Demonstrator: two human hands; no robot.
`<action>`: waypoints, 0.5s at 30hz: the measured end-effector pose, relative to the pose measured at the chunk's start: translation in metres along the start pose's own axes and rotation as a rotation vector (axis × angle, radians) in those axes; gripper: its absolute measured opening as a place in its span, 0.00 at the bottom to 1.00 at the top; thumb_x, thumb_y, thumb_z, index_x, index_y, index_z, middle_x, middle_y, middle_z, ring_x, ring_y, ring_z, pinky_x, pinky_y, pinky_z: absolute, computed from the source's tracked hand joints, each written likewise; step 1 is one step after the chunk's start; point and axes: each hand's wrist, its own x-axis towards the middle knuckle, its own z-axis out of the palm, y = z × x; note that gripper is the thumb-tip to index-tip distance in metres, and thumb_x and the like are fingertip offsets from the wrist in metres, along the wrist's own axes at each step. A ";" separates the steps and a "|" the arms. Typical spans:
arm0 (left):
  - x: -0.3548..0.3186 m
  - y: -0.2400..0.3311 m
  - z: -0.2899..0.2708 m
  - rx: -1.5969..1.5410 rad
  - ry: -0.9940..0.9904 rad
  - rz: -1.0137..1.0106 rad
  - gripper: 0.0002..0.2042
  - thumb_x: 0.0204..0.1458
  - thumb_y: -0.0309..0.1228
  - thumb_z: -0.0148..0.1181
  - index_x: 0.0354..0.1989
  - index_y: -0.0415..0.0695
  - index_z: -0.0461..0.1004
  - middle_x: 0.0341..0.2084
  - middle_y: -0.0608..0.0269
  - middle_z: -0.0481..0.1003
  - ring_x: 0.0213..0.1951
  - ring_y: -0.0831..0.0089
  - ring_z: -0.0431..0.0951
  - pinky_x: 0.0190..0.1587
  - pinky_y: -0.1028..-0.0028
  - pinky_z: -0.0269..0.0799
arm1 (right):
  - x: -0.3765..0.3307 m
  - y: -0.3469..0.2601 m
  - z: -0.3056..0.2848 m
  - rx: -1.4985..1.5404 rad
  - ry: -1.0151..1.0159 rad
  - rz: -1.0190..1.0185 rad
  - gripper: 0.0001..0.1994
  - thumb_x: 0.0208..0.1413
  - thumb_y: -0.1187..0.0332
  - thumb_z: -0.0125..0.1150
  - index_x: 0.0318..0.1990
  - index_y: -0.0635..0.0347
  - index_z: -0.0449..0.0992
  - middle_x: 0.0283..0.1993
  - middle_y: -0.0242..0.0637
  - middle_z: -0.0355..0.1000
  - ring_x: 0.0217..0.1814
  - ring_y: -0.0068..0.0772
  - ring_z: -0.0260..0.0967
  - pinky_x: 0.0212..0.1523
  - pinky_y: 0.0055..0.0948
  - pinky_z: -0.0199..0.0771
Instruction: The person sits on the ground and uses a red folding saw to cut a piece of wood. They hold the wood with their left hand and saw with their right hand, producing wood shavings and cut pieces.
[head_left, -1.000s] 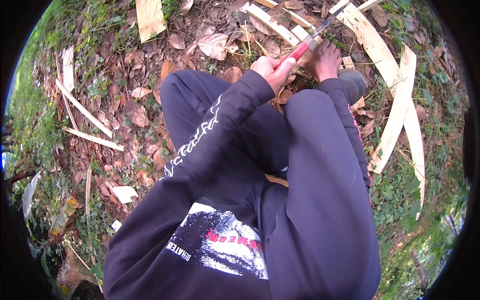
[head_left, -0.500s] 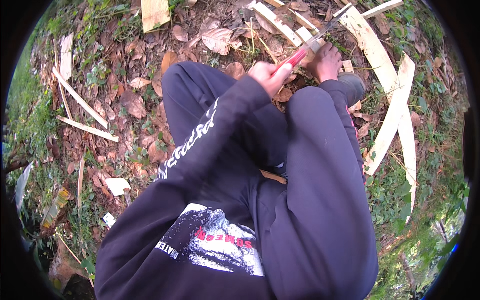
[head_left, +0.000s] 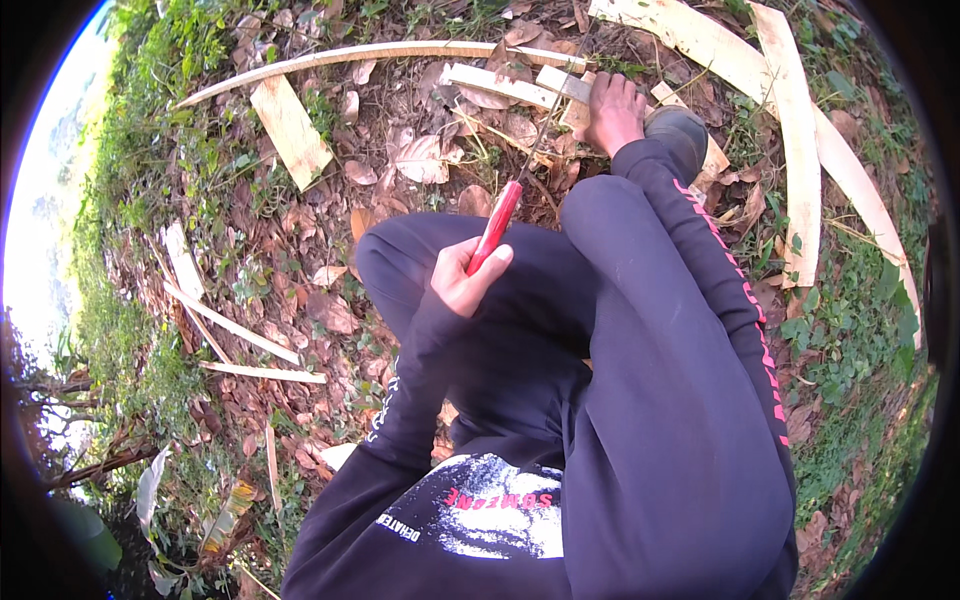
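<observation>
While our left hand (head_left: 466, 280) wraps the red handle (head_left: 499, 220) of a thin-bladed tool (head_left: 541, 138), its fingers curled closed and its thumb laid along the side, our right hand (head_left: 614, 110) rests at the end of a short wooden piece (head_left: 563, 83) on the leafy ground. Those right fingers are bent and partly closed; we cannot tell how firmly they hold the wood. The tool is out past our body, its handle over the bent left leg (head_left: 430, 245) and its blade reaching the wood.

We judge a slip to be risk number 1: if the blade skips off the wood, it could cut our right fingers, which lie close beside its line. Uneven leaves below, or a weak hold, could let the piece shift and bend so thin a blade. Our shoe (head_left: 677, 140), near the right wrist, could also catch a stray stroke.

The tool's long axis runs slantwise, handle end toward us at lower left, blade pointing away to upper right. The 2 parts make nearly 1 straight line. We cannot tell which way the edge faces.
</observation>
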 end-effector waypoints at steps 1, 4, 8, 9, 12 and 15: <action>-0.005 0.004 -0.006 -0.039 -0.074 0.084 0.15 0.55 0.41 0.61 0.32 0.41 0.71 0.23 0.72 0.65 0.25 0.85 0.61 0.30 0.81 0.57 | 0.001 0.000 -0.001 0.014 0.005 -0.003 0.47 0.24 0.56 0.84 0.54 0.65 0.63 0.48 0.44 0.65 0.54 0.46 0.64 0.50 0.46 0.63; -0.018 -0.007 0.000 -0.191 -0.131 0.255 0.20 0.46 0.36 0.68 0.43 0.39 0.68 0.27 0.70 0.65 0.30 0.82 0.64 0.39 0.79 0.62 | -0.001 -0.002 -0.003 0.020 -0.020 0.016 0.44 0.28 0.57 0.83 0.54 0.64 0.62 0.50 0.46 0.64 0.56 0.48 0.63 0.54 0.47 0.64; -0.011 -0.020 0.002 0.399 0.017 0.405 0.10 0.54 0.29 0.65 0.37 0.38 0.71 0.16 0.69 0.65 0.18 0.77 0.65 0.26 0.75 0.64 | -0.003 -0.001 0.002 0.038 0.021 0.006 0.43 0.27 0.59 0.82 0.53 0.64 0.63 0.48 0.44 0.64 0.55 0.46 0.63 0.53 0.46 0.62; -0.005 -0.025 0.005 0.391 0.055 0.422 0.09 0.54 0.29 0.64 0.35 0.38 0.71 0.14 0.68 0.65 0.16 0.75 0.66 0.24 0.75 0.63 | -0.003 -0.001 0.003 0.047 0.033 -0.001 0.42 0.26 0.60 0.82 0.52 0.64 0.64 0.47 0.43 0.64 0.55 0.45 0.62 0.52 0.45 0.61; 0.026 -0.042 0.015 0.503 0.206 0.647 0.13 0.51 0.24 0.68 0.42 0.35 0.72 0.24 0.55 0.72 0.21 0.63 0.70 0.24 0.66 0.65 | -0.001 -0.003 -0.001 0.022 -0.048 0.006 0.44 0.28 0.59 0.82 0.54 0.65 0.62 0.50 0.47 0.64 0.57 0.49 0.62 0.53 0.47 0.63; 0.074 -0.037 0.021 0.372 0.271 0.640 0.11 0.51 0.26 0.68 0.38 0.34 0.73 0.26 0.54 0.71 0.24 0.70 0.69 0.26 0.67 0.64 | -0.002 -0.003 -0.004 0.008 -0.020 0.011 0.42 0.28 0.59 0.82 0.53 0.63 0.64 0.49 0.45 0.65 0.55 0.46 0.64 0.52 0.46 0.64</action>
